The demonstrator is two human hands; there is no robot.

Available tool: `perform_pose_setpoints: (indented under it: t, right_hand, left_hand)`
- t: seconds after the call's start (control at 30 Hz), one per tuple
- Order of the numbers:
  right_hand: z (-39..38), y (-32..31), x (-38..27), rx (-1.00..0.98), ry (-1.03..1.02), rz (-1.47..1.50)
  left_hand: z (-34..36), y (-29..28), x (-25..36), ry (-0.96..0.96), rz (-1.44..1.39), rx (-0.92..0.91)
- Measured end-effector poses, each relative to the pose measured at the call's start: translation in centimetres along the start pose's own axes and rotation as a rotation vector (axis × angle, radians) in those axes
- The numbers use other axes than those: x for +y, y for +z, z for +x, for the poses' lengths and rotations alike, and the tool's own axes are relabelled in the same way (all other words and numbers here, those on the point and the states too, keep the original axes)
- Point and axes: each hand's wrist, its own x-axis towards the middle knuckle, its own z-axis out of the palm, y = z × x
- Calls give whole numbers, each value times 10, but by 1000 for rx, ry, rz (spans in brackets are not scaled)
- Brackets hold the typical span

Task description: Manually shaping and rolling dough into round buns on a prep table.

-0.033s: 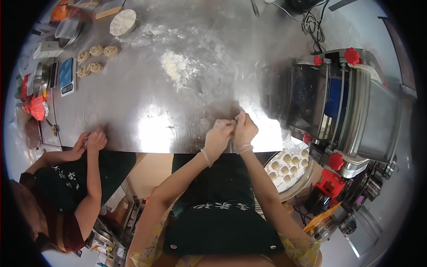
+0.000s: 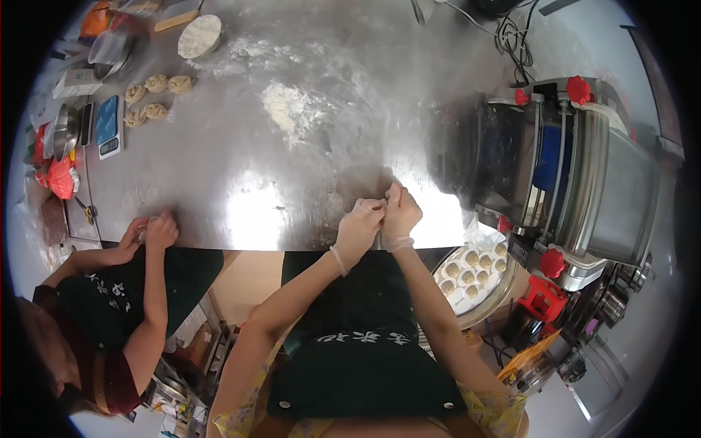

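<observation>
Above the near edge of the steel table [image 2: 197, 197], my left hand [image 2: 359, 228] and my right hand [image 2: 400, 215] meet fingertip to fingertip. Both wear thin clear gloves, and their fingers are curled and pinched closed. Whatever lies between the fingers is hidden by the hands. Loose white flour [image 2: 288, 109] is heaped on the steel beyond my hands. To my right, below table height, a round tray [image 2: 504, 288] holds several small pale dough rounds [image 2: 467, 278] on white paper.
A co-worker's hands [image 2: 150, 232] work at the table edge on the left. Several dough lumps [image 2: 156, 83] lie near a scale [image 2: 109, 125] and a flour bowl [image 2: 199, 36]. A metal roller machine [image 2: 577, 168] with red knobs stands right. Scissors [image 2: 88, 211] lie far left.
My hands stay together in nearly the same place; the fingers have shifted only very slightly. The other things show no clear movement.
</observation>
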Motion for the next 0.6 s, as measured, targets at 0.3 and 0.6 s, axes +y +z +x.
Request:
perform_pose_setpoints:
  t: [0.3, 0.6]
  right_hand:
    - [25, -4, -42, -93, 109, 111]
    - [71, 51, -44, 103, -266, -30]
  left_hand:
    - [12, -19, -1, -126, -130, 105]
    - [46, -43, -28, -232, -137, 110]
